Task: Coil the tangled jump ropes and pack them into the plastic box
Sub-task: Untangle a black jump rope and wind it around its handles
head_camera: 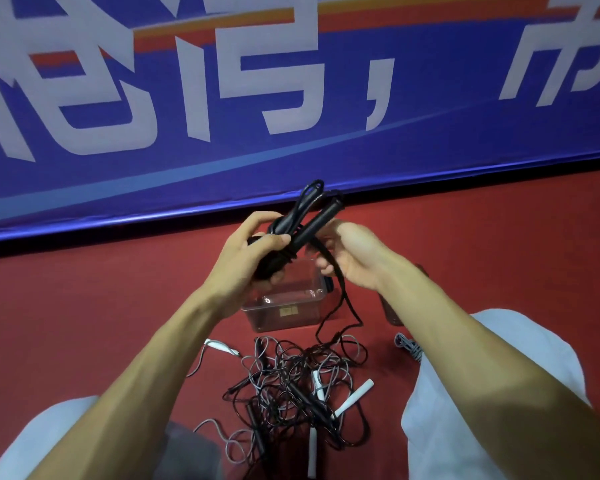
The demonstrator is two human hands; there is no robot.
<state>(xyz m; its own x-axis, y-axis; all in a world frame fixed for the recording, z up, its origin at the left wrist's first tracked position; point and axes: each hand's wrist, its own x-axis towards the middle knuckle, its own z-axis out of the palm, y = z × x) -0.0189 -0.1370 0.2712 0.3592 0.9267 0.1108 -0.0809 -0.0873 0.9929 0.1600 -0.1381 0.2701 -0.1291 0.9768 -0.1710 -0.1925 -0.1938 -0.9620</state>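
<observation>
left hand [253,252] is gripping a folded black rope [312,206] and its smooth stick handle | right hand [352,259] is curling round the thin cord [343,289] | both are hovering over the clear rectangular box [284,308] | wiry black, grey and white tangle [291,386] is lying on the red floor [84,323]

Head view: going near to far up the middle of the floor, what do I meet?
First the tangle of ropes → clear box → black rope, gripped by the left hand and right hand over the box → banner.
</observation>
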